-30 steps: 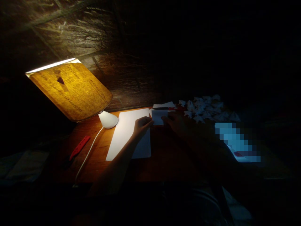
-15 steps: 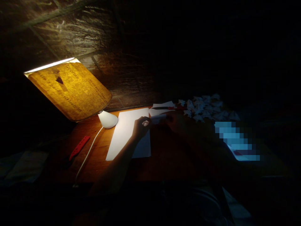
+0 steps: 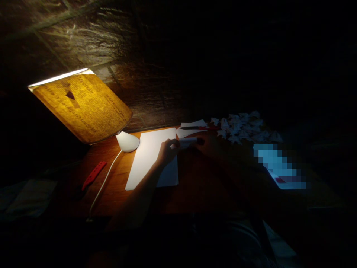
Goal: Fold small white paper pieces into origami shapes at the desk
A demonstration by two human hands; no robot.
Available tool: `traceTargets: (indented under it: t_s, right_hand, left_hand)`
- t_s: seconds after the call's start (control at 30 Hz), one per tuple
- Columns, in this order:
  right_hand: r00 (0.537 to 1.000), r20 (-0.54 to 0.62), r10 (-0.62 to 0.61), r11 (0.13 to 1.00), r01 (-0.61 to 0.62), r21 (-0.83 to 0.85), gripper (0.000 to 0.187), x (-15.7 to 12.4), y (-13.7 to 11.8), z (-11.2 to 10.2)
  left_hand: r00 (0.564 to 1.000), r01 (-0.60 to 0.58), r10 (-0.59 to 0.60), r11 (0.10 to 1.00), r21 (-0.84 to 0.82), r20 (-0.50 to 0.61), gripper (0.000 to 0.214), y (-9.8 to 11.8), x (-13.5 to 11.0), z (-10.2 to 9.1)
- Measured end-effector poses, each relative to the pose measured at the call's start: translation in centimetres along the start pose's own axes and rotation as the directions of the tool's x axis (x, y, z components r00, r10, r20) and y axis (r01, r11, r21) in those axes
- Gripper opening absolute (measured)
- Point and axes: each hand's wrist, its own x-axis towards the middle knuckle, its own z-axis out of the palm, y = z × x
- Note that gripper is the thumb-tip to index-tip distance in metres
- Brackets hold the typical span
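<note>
My left hand (image 3: pixel 166 150) pinches the left end of a small folded strip of white paper (image 3: pixel 187 142) above a wooden table (image 3: pixel 200 186). My right hand (image 3: pixel 209 145), dim in shadow, grips the strip's right end. Both hands hover just right of a large white sheet (image 3: pixel 152 158) that lies flat on the table. More white paper pieces (image 3: pixel 192 125) with a dark pen on them lie just beyond the hands.
A lamp with a yellow printed shade (image 3: pixel 83 106) and white base (image 3: pixel 127 141) stands at the left, its cord (image 3: pixel 104 182) running toward me. A red strip (image 3: pixel 94 174) lies left of the cord. Several crumpled folded paper pieces (image 3: pixel 242 128) are heaped at the right. A glowing screen (image 3: pixel 279 167) sits at the right.
The small paper piece was a flat square a second ago; it has been folded into a narrow strip between both hands. The hands stayed in about the same place.
</note>
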Motion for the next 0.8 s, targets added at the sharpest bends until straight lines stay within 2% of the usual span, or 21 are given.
traceTargets:
  t_s: [0.1, 0.17, 0.23, 0.37, 0.43, 0.5, 0.57, 0.7, 0.8]
  right_hand:
    - [0.999, -0.031, -0.005, 0.997, 0.007, 0.074, 0.019, 0.0, 0.1, 0.2]
    - [0.998, -0.055, 0.013, 0.983, -0.003, 0.185, 0.016, 0.1, 0.2, 0.3]
    - [0.997, -0.054, 0.062, 0.957, -0.044, 0.287, 0.02, 0.2, 0.3, 0.4]
    - [0.995, 0.05, 0.085, 0.917, -0.098, 0.386, 0.03, 0.1, 0.0, 0.1]
    - [0.992, 0.117, 0.055, 0.896, -0.101, 0.433, 0.031, 0.0, -0.3, -0.1]
    - [0.991, 0.13, 0.032, 0.87, -0.092, 0.485, 0.031, -0.1, -0.7, -0.2]
    - [0.996, 0.086, 0.014, 0.864, -0.055, 0.501, 0.028, -0.2, -1.0, -0.3]
    - [1.0, -0.026, -0.01, 0.911, 0.019, 0.413, 0.024, -0.3, -1.6, -0.3]
    - [0.997, -0.079, 0.008, 0.909, 0.026, 0.415, 0.029, -0.3, -1.8, -0.3]
  left_hand:
    - [1.0, 0.011, -0.011, 1.0, -0.023, 0.003, 0.007, -0.1, 0.1, 0.0]
    - [1.0, 0.003, -0.003, 0.993, -0.115, 0.0, 0.008, -0.1, 0.2, -0.1]
    - [1.0, 0.004, -0.006, 0.965, -0.261, -0.007, 0.013, -0.1, 0.3, -0.1]
    - [0.996, 0.05, -0.079, 0.829, -0.557, -0.029, 0.028, 0.6, 0.2, -0.2]
    - [0.996, 0.059, -0.087, 0.776, -0.628, -0.013, 0.031, 1.1, 0.0, -0.3]
    - [0.998, 0.055, -0.07, 0.771, -0.634, 0.002, 0.033, 1.6, -0.1, -0.4]
    - [0.999, 0.038, -0.05, 0.789, -0.613, -0.003, 0.032, 1.9, -0.3, -0.5]
    - [0.999, 0.016, -0.032, 0.817, -0.577, -0.018, 0.027, 2.1, -0.4, -0.5]
    - [0.997, 0.0, -0.043, 0.805, -0.594, -0.058, 0.026, 2.0, -0.4, -0.3]
